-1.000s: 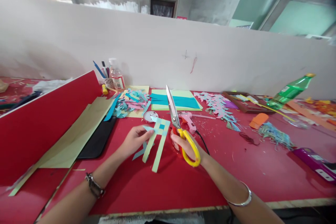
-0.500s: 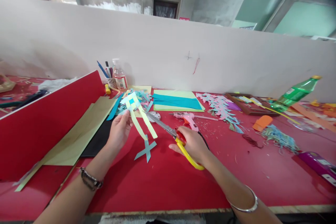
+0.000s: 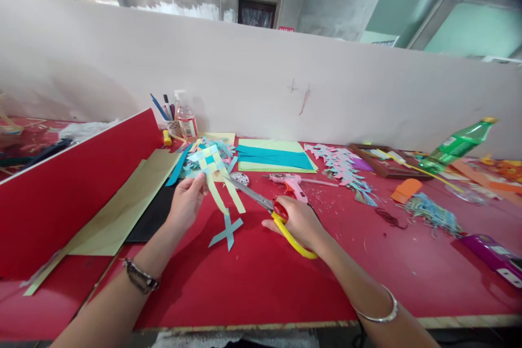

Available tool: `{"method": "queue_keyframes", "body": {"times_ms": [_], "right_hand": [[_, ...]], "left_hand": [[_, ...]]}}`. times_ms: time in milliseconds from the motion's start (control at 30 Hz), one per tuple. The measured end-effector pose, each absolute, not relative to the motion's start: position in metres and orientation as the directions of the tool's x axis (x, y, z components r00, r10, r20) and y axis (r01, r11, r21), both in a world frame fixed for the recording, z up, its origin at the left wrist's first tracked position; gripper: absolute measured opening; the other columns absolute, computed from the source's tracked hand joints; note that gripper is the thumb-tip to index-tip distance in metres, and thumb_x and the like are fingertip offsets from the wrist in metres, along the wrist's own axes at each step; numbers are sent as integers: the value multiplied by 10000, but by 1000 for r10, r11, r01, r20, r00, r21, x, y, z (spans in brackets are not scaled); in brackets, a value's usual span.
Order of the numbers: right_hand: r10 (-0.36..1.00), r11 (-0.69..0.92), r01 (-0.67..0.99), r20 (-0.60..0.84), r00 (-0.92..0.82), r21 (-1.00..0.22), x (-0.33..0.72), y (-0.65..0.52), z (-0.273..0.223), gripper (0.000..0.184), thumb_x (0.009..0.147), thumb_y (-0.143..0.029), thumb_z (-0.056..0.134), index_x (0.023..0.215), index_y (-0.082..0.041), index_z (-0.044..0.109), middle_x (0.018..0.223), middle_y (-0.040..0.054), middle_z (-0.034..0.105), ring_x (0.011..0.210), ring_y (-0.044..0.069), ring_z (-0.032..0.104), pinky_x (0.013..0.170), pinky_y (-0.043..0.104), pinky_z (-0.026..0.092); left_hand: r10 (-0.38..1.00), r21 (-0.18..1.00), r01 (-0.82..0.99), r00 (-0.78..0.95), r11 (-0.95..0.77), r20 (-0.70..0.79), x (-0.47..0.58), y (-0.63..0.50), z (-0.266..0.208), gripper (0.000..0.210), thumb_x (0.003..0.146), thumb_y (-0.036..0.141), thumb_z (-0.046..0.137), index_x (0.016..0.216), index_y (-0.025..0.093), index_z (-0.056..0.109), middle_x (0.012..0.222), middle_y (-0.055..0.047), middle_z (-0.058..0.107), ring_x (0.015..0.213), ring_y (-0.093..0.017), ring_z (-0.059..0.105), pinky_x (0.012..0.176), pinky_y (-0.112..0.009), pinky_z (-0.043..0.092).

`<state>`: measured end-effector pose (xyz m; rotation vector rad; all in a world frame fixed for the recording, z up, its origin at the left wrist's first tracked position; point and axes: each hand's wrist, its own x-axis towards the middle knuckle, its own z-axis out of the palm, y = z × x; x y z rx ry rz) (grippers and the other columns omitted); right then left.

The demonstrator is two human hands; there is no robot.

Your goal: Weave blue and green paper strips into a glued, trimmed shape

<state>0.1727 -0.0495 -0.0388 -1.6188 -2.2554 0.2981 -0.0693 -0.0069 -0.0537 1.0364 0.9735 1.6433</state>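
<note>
My left hand [image 3: 188,198] pinches the edge of a woven paper piece [image 3: 218,161] made of pale yellow and light blue strips with a blue square in its middle. Two long yellow strips hang from it. My right hand [image 3: 297,221] is closed round the handles of a pair of yellow-and-red scissors [image 3: 263,201]. The blade tips are at the lower right edge of the woven piece; whether paper lies between them I cannot tell. Below, crossed light blue paper strips [image 3: 227,232] lie on the red table [image 3: 253,293].
Blue strips lie on yellow paper [image 3: 278,155] behind my hands. A pink glue gun [image 3: 291,185] sits beside the scissors. Paper scraps [image 3: 224,149], a pen cup [image 3: 174,129] and a clear bottle [image 3: 187,118] stand back left. A green bottle [image 3: 459,147] leans at right.
The woven piece has turned slightly in my left hand, its blue square and hanging strips shifting a little right. Both hands keep nearly the same places.
</note>
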Motion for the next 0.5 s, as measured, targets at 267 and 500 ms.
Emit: {"method": "queue_keyframes", "body": {"times_ms": [267,500], "right_hand": [[942,334,863,155,-296,-379,174,-49,-40,348,692,-516,573,671,-186,466,647,-5,517,537,103,404,499,227,228],[949,315,857,132,-286,-407,174,-50,-37,352,693,-515,571,650,-185,457,619,-11,499,511,95,388,491,225,219]], "left_hand": [[960,931,-275,-212,-240,185,-67,-8,-52,288,685,326,613,473,167,501,443,35,448,444,-70,416,459,-183,379],[960,926,-290,-211,-241,184,-67,-7,-54,281,672,330,627,477,166,509,445,32,469,453,-70,432,468,-180,392]]}}
